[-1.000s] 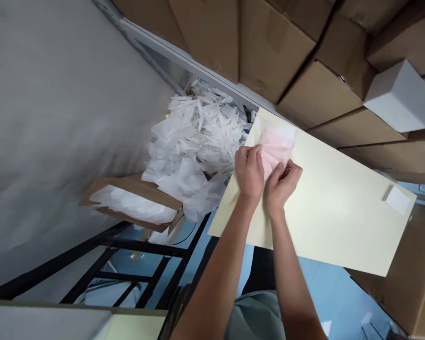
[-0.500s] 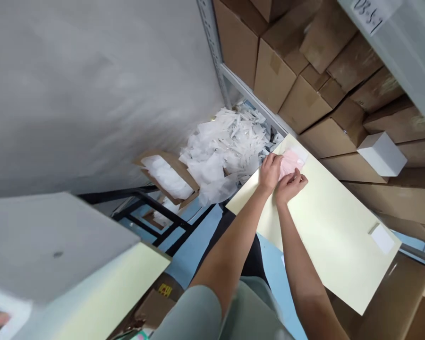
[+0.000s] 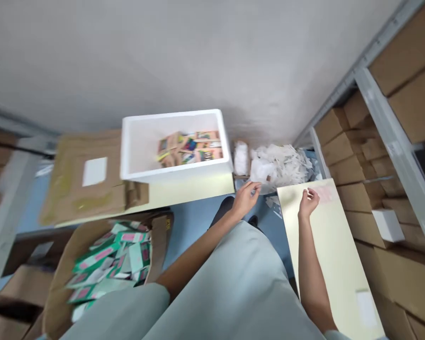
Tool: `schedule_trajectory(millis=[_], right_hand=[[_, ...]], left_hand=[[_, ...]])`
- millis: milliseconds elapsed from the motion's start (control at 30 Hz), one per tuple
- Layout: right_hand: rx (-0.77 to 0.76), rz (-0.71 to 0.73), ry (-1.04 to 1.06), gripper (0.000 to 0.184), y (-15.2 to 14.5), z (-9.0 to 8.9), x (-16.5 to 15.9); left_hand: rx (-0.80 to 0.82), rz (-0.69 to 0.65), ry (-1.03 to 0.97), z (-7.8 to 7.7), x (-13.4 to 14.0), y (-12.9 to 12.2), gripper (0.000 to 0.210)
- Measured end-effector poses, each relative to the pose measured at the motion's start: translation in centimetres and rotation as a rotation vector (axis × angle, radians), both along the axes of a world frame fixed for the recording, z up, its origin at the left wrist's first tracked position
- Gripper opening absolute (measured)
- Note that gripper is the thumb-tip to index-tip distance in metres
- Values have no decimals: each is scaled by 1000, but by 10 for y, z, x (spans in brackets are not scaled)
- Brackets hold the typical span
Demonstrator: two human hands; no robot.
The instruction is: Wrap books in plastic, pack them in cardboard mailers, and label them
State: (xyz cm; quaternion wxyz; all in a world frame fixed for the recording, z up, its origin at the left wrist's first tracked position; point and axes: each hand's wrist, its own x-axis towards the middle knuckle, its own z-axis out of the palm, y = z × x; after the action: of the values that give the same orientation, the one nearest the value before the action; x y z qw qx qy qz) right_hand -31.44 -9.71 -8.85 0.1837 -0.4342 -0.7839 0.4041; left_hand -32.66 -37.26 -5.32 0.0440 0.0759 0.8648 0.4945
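Observation:
My left hand hangs in the air over the floor, its fingers loosely bent and apart with nothing visible in them. Over the pale yellow tabletop on the right is my right hand, fingers half curled and apart, also holding nothing I can see. Just beyond it a flat pink piece, blurred, lies at the far end of the tabletop. To the left, a white foam box stands on another pale yellow surface. Small colourful packets lie inside it.
White paper scraps are heaped on the floor by the wall. At lower left, a cardboard box holds green and pink packs. A flattened carton lies beside the foam box. Shelves of brown boxes line the right.
My view has swung left, bringing the foam box into sight. Both hands have let go of the pink piece and moved apart, the left one off the tabletop.

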Motion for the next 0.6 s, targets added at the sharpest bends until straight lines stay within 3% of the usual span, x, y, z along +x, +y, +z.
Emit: schedule_trajectory(millis=[167, 333, 433, 600], right_hand=[[-104, 579, 173, 29, -176, 31, 19], [-224, 1173, 248, 23, -342, 58, 38], [-306, 1349, 157, 20, -434, 54, 37], [-299, 1498, -298, 15, -583, 17, 21]], left_hand=[[62, 538, -25, 15, 59, -146, 17], [125, 884, 30, 24, 108, -264, 25], [127, 1003, 35, 20, 133, -333, 30], [178, 1105, 12, 8, 165, -442, 38]])
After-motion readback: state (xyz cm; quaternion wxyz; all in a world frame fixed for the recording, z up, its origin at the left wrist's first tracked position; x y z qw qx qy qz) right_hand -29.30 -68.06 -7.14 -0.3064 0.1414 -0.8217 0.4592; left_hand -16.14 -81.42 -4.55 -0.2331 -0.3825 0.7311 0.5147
